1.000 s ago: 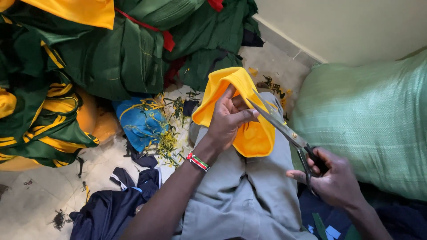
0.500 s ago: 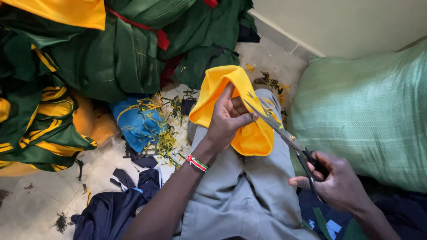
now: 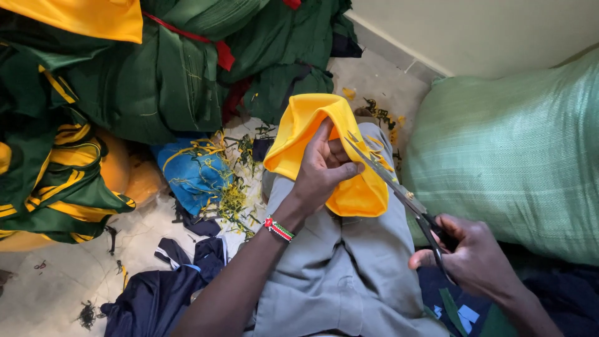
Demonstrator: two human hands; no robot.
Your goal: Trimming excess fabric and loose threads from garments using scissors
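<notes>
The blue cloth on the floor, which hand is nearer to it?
Left. The left hand, gripping the yellow fabric, sits just right of the blue cloth. The right hand, holding the scissors, is far across the lap.

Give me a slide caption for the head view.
Left hand holds yellow fabric while right hand works scissors.
</notes>
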